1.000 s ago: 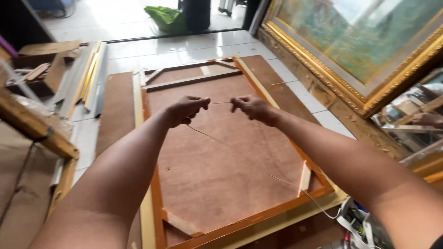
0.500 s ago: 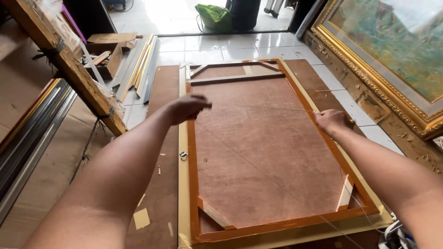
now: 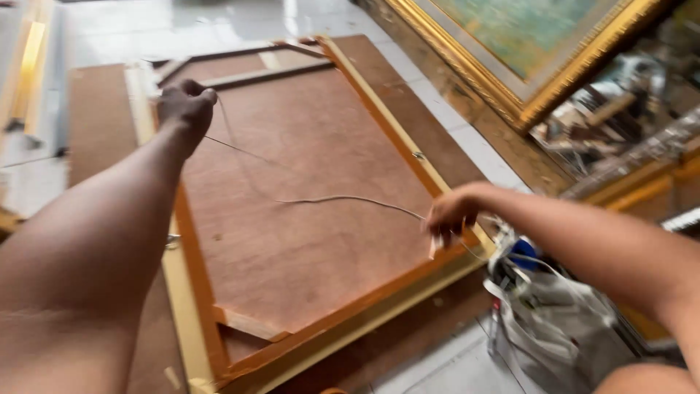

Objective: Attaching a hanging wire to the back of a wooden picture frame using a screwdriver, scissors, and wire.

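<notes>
Well, left hand: I see my left hand (image 3: 186, 104) curled into a fist over the frame's upper left edge, one end of the thin wire (image 3: 343, 198) pinched inside it.
Right hand: my right hand (image 3: 450, 215) has its fingers closed on the other end, low at the frame's right rail.
Wire: it runs slack across the brown backing board (image 3: 292, 241), from fist to fingers.
Frame: the wooden picture frame (image 3: 193, 292) lies face down on the floor.
Nearby: a gilt-framed painting (image 3: 525, 44) leans at the upper right; a white bag (image 3: 554, 321) sits just beside my right hand.
</notes>
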